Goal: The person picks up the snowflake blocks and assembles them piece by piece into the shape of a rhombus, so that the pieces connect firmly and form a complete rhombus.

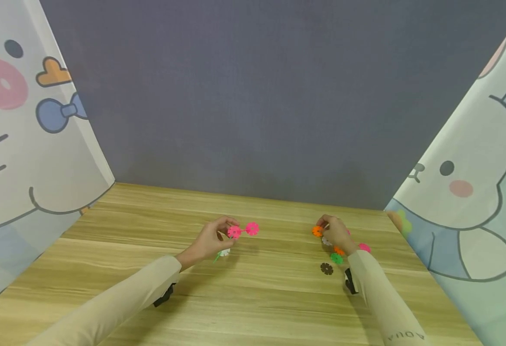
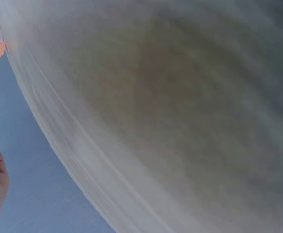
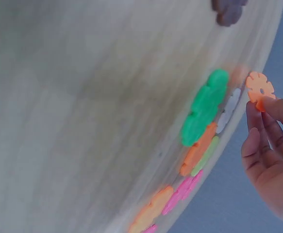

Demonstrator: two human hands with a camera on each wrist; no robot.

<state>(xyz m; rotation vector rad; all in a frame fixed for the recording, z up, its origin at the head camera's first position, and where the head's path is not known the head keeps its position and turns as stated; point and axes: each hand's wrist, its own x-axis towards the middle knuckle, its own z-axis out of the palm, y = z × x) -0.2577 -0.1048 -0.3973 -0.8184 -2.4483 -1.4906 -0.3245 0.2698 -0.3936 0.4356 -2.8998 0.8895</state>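
Observation:
My left hand [image 1: 211, 239] grips a small chain of joined, notched plastic flower discs. Two pink discs [image 1: 252, 228] stick out at its fingertips, while a white disc [image 1: 224, 253] and an edge-on green disc [image 1: 217, 257] hang below. Over at the right, my right hand [image 1: 336, 233] pinches an orange disc [image 3: 260, 87] between thumb and fingers, a little above the table. Loose discs lie under and beside that hand: a green disc [image 1: 336, 258], another orange disc [image 3: 198, 149], a whitish disc [image 3: 228, 110] and a brown disc [image 1: 327, 268]. The left wrist view barely catches the left hand.
Farther right lies a pink disc [image 1: 364, 247], partly beyond the right wrist. The wooden tabletop [image 1: 253, 298] ends at a dark grey panel [image 1: 253, 105] behind. Cartoon-printed cloths [image 1: 6, 158] stand along both sides.

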